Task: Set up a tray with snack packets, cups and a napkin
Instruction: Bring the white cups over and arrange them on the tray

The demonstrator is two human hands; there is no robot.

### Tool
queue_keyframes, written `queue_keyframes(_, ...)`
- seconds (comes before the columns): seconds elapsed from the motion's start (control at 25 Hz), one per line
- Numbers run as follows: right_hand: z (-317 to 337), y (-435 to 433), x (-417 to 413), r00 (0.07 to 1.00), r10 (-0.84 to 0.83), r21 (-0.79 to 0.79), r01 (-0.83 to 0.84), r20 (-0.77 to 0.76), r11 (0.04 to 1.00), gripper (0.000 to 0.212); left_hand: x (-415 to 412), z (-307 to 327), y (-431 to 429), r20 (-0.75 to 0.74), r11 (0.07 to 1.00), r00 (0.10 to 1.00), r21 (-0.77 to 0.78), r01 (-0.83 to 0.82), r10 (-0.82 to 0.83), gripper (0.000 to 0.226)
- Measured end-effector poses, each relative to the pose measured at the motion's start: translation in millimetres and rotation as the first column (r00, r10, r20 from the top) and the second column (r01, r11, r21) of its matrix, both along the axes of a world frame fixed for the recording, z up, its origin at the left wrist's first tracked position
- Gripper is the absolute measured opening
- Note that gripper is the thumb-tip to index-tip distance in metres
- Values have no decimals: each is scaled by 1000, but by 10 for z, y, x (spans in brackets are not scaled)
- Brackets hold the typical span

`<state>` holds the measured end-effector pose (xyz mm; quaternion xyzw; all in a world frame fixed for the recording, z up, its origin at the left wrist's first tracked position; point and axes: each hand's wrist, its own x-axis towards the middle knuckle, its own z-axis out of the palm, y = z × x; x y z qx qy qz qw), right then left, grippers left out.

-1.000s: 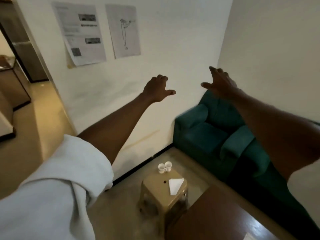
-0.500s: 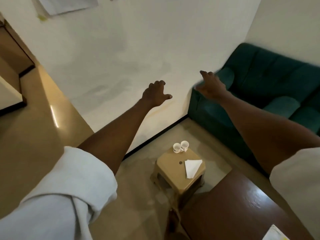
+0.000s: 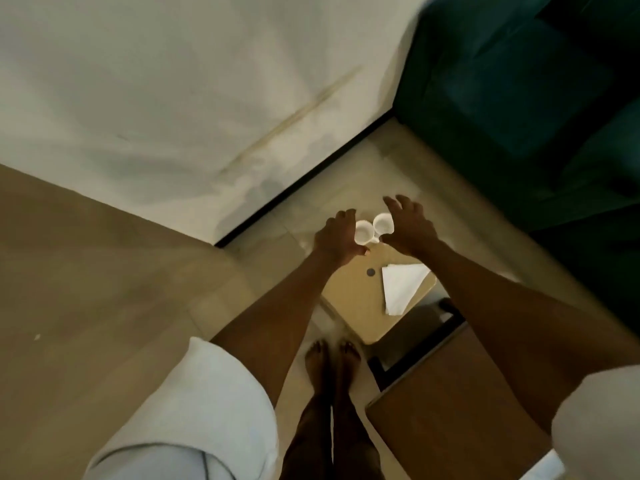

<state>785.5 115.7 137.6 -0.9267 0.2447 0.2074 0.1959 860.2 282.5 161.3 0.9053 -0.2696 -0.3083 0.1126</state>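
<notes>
On a tan stool (image 3: 349, 303) beside a green sofa (image 3: 519, 98)
Person's left hand (image 3: 334, 239) curls round the left cup (image 3: 364, 232); right hand (image 3: 410, 228), spread wide, flanks the right cup (image 3: 383, 223); a folded napkin (image 3: 401, 287) lies nearer.

A small tan table (image 3: 356, 299) with a dark round hole (image 3: 371, 272) in its top stands on the pale floor (image 3: 86, 271), near the corner where a black skirting (image 3: 304, 178) runs along the foot of the stained white wall (image 3: 173, 81). A dark green sofa (image 3: 519, 81) fills the far right. A brown wooden table (image 3: 450, 393) lies at the near right, with a white sheet (image 3: 543, 469) at its near edge.
</notes>
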Motion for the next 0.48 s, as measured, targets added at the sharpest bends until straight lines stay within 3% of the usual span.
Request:
queue_keyframes(0.12,-739,-52,135,998,31,10,-31,-58,999,103,69,-753,-204,21,998,998,17,53,-53,106)
queue_keyframes(0.28,-1123,-26,231,994,78,4,-78,-75,997,103,143,-1093,-374,82,987,984,38,157,-160,113)
queue_keyframes(0.48,-1337,66,183,996,71,-38,-73,-48,997,86,80,-1320,-377,90,988,984,5,155,-154,91)
